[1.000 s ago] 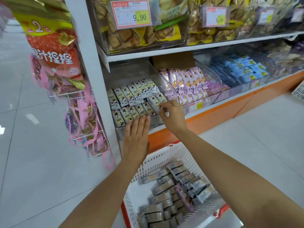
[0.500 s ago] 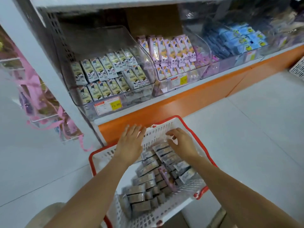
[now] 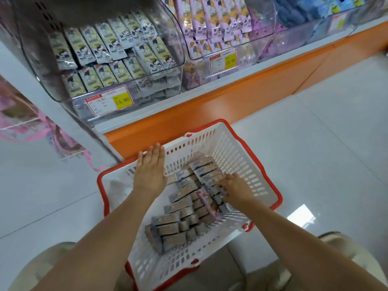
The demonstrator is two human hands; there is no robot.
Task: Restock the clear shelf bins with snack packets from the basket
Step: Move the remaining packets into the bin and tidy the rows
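Head camera looks down on a white basket [image 3: 235,152] with a red rim, standing on the pale tiled floor [image 3: 325,148] just in front of the shelf's orange base [image 3: 241,95]. Rows of grey snack packets [image 3: 180,208] lie in the basket, with one pink packet [image 3: 206,201] slanted among them. The left hand [image 3: 150,173] is above the basket's far left side, palm down, fingers straight and pressed together; whether it touches the rim I cannot tell. The right hand [image 3: 235,189] is down inside the basket on its right side, fingers bent with the tips on the grey packets; whether they close round one I cannot tell. On the shelf above, a clear bin [image 3: 170,24] holds rows of cream and grey packets [image 3: 109,45], with a yellow price label [image 3: 120,99] on its front. Just beside it to the right, a second clear bin [image 3: 264,22] holds purple packets [image 3: 210,19].
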